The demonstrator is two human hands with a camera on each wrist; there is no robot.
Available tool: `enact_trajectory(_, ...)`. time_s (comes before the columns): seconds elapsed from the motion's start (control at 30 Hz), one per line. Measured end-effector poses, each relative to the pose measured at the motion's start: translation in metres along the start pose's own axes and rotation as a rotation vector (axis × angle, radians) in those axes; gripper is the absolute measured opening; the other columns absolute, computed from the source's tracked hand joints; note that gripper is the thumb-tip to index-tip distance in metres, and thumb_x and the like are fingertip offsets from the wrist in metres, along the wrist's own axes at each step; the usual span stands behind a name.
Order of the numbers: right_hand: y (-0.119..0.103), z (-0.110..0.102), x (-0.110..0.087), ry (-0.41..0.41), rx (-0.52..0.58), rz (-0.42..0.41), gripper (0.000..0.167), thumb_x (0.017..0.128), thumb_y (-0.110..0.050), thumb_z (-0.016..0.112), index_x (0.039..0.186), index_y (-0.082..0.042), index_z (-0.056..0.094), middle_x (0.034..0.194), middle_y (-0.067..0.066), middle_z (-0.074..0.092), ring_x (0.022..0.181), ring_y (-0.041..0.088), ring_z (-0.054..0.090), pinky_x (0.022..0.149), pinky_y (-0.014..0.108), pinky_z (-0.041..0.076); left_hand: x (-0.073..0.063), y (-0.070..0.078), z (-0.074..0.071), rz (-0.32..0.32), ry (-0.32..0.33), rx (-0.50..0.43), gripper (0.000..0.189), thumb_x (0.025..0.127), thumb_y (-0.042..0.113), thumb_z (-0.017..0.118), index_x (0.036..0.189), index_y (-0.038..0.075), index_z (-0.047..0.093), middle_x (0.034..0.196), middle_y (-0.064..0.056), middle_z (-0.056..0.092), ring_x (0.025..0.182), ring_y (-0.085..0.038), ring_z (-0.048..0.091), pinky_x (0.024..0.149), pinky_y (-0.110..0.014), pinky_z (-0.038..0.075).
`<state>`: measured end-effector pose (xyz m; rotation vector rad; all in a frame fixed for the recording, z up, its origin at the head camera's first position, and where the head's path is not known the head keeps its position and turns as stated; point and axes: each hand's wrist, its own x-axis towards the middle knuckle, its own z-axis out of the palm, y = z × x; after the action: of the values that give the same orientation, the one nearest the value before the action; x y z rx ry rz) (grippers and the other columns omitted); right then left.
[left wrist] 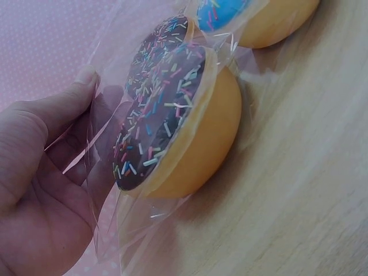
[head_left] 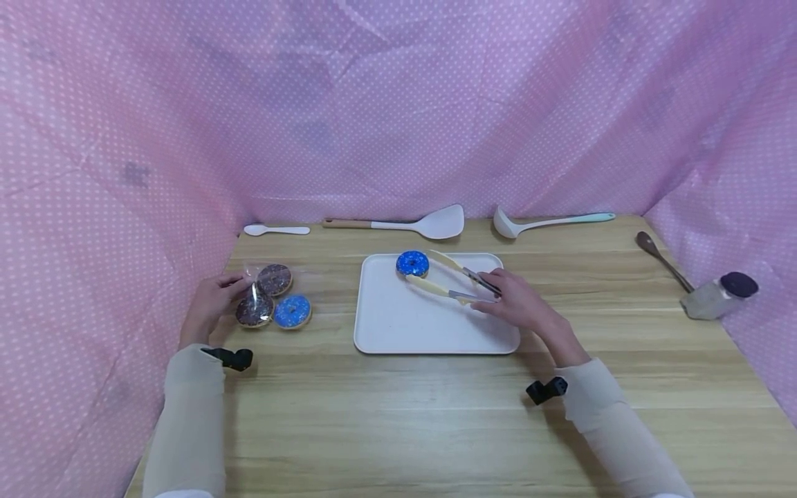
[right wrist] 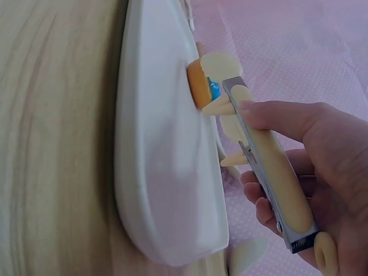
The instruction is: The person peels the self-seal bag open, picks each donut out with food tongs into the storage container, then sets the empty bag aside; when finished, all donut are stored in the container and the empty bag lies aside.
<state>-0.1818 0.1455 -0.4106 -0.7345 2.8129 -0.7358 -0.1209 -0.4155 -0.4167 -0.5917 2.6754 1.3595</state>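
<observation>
At the left of the table, my left hand (head_left: 212, 302) pinches the edge of a clear plastic bag (left wrist: 106, 227). In and beside the bag lie two chocolate donuts with sprinkles, the nearer one (left wrist: 164, 109) and one behind it (head_left: 276, 279), plus a light blue donut (head_left: 292, 304). My right hand (head_left: 521, 302) grips metal tongs (right wrist: 276, 178) with cream-coloured tips over the white tray (head_left: 398, 325). The tongs' arms are spread, and their tips reach towards a dark blue donut (head_left: 407, 258) at the tray's back edge. One tip overlaps that donut's lower edge in the head view.
Along the back of the table lie a small white spoon (head_left: 277, 230), a white spatula (head_left: 441, 223) with a wooden handle and a ladle (head_left: 507, 226). A brown spoon (head_left: 663, 258) and a dark-lidded jar (head_left: 710, 301) are at the right. Pink dotted cloth (head_left: 398, 117) surrounds the table.
</observation>
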Motion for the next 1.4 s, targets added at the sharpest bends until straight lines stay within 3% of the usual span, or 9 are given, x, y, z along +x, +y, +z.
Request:
enact_trajectory(0.23,-0.013,-0.001,0.006,0.01,-0.003,-0.049,0.068,0.081,-0.042,0.074,0.136,-0.008,0.053,0.113,0.01,0.06,0.087,0.022,0.051,0.071,0.033,0.042,-0.001,0.0,0.0,0.004,-0.009,0.022,0.066,0.094,0.051,0.052,0.136,0.0,0.05,0.133,-0.02,0.052,0.085,0.012,0.053,0.092,-0.023,0.049)
enact_trajectory(0.53,-0.039,0.01,0.023,-0.011,0.041,-0.142,0.067,0.082,-0.039,0.075,0.135,-0.005,0.053,0.112,0.012,0.061,0.087,0.021,0.052,0.073,0.034,0.045,-0.001,-0.002,0.002,0.015,-0.002,0.02,0.065,0.093,0.05,0.055,0.134,0.0,0.052,0.127,-0.016,0.056,0.083,0.011,0.056,0.081,-0.012,0.048)
enact_trajectory(0.73,-0.056,0.019,0.034,-0.042,0.038,-0.17,0.066,0.082,-0.038,0.074,0.135,-0.006,0.053,0.114,0.009,0.061,0.091,0.021,0.055,0.078,0.035,0.048,-0.002,-0.003,0.001,0.023,-0.019,-0.003,0.066,0.093,0.05,0.055,0.134,-0.001,0.051,0.128,-0.017,0.055,0.086,0.01,0.056,0.083,-0.015,0.05)
enact_trajectory(0.83,-0.064,0.023,0.038,-0.065,0.025,-0.191,0.065,0.083,-0.04,0.073,0.136,-0.009,0.053,0.116,0.008,0.061,0.096,0.02,0.057,0.083,0.037,0.05,0.001,-0.004,0.001,-0.038,0.006,-0.034,0.067,0.088,0.055,0.059,0.133,0.004,0.055,0.122,-0.007,0.06,0.086,0.008,0.058,0.077,-0.012,0.05)
enact_trajectory(0.9,-0.069,0.025,0.042,-0.084,0.023,-0.205,0.064,0.083,-0.04,0.073,0.136,-0.01,0.053,0.119,0.008,0.06,0.1,0.021,0.058,0.087,0.038,0.05,0.002,-0.004,0.001,-0.056,0.016,-0.018,0.07,0.086,0.059,0.06,0.133,0.007,0.055,0.122,-0.005,0.061,0.092,0.002,0.059,0.077,-0.014,0.05)
enact_trajectory(1.07,-0.084,0.031,0.05,-0.148,0.013,-0.223,0.062,0.086,-0.04,0.07,0.138,-0.014,0.052,0.126,0.008,0.058,0.106,0.021,0.056,0.093,0.04,0.05,0.001,0.0,0.001,-0.038,0.002,0.024,0.073,0.089,0.059,0.054,0.137,0.004,0.05,0.135,-0.019,0.053,0.12,-0.025,0.052,0.103,-0.043,0.043)
enact_trajectory(1.2,-0.096,0.034,0.057,-0.196,-0.006,-0.23,0.064,0.087,-0.041,0.069,0.141,-0.014,0.048,0.13,0.009,0.055,0.106,0.02,0.055,0.092,0.038,0.049,0.003,0.0,0.001,-0.016,-0.011,0.038,0.069,0.093,0.055,0.05,0.138,0.003,0.049,0.135,-0.02,0.053,0.11,-0.017,0.055,0.108,-0.047,0.038)
enact_trajectory(1.3,-0.102,0.038,0.062,-0.208,-0.02,-0.25,0.062,0.086,-0.041,0.07,0.139,-0.013,0.051,0.133,0.009,0.055,0.108,0.019,0.056,0.093,0.038,0.049,0.004,-0.001,0.0,0.002,-0.008,0.055,0.067,0.094,0.054,0.051,0.137,0.003,0.05,0.133,-0.019,0.055,0.094,0.001,0.053,0.102,-0.038,0.044)
enact_trajectory(1.4,-0.106,0.041,0.066,-0.212,-0.033,-0.268,0.057,0.086,-0.04,0.07,0.134,-0.012,0.055,0.131,0.009,0.056,0.109,0.02,0.056,0.094,0.038,0.049,0.003,-0.001,0.0,0.009,-0.005,0.053,0.065,0.094,0.052,0.052,0.136,0.002,0.051,0.133,-0.019,0.054,0.089,0.007,0.053,0.098,-0.031,0.046)
